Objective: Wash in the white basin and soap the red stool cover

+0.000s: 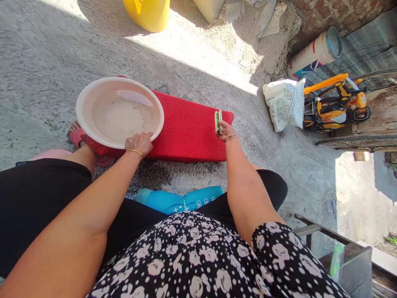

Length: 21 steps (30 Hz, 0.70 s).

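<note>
With fingers closed over its near rim, my left hand (139,143) grips a wide pale pink basin (81,108). Cloudy water (127,118) covers the basin's bottom. The basin rests over the left part of a red cloth (189,128), which lies across a low, long support that I cannot make out. At the cloth's right end, my right hand (222,130) is closed on a light green scrub brush (218,120). The brush is held on edge, its bristles facing left. Whether it touches the cloth is hard to tell.
A yellow bucket (151,14) stands at the back. To the right are a white printed sack (285,103), a toy excavator (336,105) and a white pail (313,54). A blue bundle (167,200) lies between my legs. The concrete around the support looks wet.
</note>
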Each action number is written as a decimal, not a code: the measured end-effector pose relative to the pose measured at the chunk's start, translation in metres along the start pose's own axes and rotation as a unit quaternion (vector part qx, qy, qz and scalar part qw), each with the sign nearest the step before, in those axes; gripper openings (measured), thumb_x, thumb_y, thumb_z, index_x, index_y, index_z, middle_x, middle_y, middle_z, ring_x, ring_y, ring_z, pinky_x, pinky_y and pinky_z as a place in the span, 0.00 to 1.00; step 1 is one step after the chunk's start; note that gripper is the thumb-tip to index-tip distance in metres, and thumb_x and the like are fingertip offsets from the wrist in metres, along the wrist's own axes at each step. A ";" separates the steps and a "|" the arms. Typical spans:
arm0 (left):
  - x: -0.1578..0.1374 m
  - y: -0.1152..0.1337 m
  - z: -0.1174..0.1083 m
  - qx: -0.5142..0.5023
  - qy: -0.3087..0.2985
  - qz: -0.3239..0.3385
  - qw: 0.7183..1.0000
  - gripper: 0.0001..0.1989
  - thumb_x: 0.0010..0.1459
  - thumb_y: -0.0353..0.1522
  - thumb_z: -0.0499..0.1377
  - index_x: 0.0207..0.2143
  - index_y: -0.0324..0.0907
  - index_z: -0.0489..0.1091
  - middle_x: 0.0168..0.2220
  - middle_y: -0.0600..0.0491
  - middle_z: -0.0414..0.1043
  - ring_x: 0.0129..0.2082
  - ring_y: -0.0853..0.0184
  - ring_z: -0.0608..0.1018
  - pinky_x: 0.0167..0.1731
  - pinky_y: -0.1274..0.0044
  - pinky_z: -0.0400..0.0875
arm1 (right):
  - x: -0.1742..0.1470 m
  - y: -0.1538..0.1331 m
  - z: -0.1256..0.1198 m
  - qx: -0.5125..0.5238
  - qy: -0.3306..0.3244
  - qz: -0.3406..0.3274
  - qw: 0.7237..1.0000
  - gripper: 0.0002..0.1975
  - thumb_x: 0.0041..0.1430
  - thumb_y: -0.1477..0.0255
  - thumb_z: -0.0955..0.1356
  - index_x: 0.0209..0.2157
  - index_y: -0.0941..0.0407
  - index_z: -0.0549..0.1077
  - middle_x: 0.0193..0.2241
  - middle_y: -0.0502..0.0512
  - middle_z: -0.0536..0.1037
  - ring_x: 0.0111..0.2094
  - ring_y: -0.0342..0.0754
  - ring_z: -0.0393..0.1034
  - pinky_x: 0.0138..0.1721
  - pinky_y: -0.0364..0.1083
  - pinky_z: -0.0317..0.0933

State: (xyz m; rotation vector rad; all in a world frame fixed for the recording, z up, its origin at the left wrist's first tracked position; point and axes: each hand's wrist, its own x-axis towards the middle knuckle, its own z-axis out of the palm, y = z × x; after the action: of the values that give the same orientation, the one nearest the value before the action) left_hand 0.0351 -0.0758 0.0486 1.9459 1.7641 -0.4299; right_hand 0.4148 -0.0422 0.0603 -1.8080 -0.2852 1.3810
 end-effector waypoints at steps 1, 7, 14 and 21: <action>-0.001 0.000 -0.001 0.000 0.000 0.001 1.000 0.26 0.58 0.30 0.45 0.58 0.47 0.65 0.52 0.41 0.72 0.50 0.53 0.73 0.46 0.63 0.67 | 0.002 -0.002 -0.001 0.017 0.013 0.013 1.000 0.11 0.50 0.65 0.72 0.29 0.55 0.68 0.19 0.44 0.69 0.19 0.39 0.63 0.20 0.39 0.63; -0.002 0.001 -0.003 -0.001 0.000 0.004 1.000 0.24 0.58 0.30 0.45 0.55 0.46 0.67 0.51 0.41 0.72 0.50 0.53 0.73 0.46 0.62 0.67 | 0.019 -0.013 -0.015 0.132 0.066 0.043 0.988 0.14 0.54 0.58 0.69 0.30 0.54 0.67 0.24 0.47 0.69 0.25 0.41 0.66 0.22 0.40 0.64; -0.002 0.001 -0.001 -0.006 -0.004 0.001 1.000 0.25 0.58 0.30 0.45 0.57 0.46 0.66 0.52 0.41 0.71 0.50 0.52 0.72 0.46 0.62 0.66 | 0.050 -0.025 -0.034 0.126 0.058 -0.023 0.990 0.20 0.59 0.51 0.58 0.27 0.51 0.68 0.28 0.51 0.66 0.31 0.45 0.67 0.24 0.44 0.63; -0.001 -0.002 0.003 -0.003 0.013 0.011 1.000 0.25 0.59 0.29 0.44 0.57 0.46 0.66 0.50 0.41 0.73 0.49 0.52 0.73 0.44 0.62 0.67 | 0.045 -0.024 -0.021 -0.022 0.072 -0.053 0.996 0.19 0.58 0.51 0.60 0.29 0.51 0.69 0.25 0.51 0.65 0.30 0.47 0.67 0.28 0.47 0.64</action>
State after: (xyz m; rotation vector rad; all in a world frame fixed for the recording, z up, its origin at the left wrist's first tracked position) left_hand 0.0337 -0.0787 0.0463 1.9724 1.7560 -0.3925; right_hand 0.4567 -0.0086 0.0471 -1.8898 -0.3339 1.1736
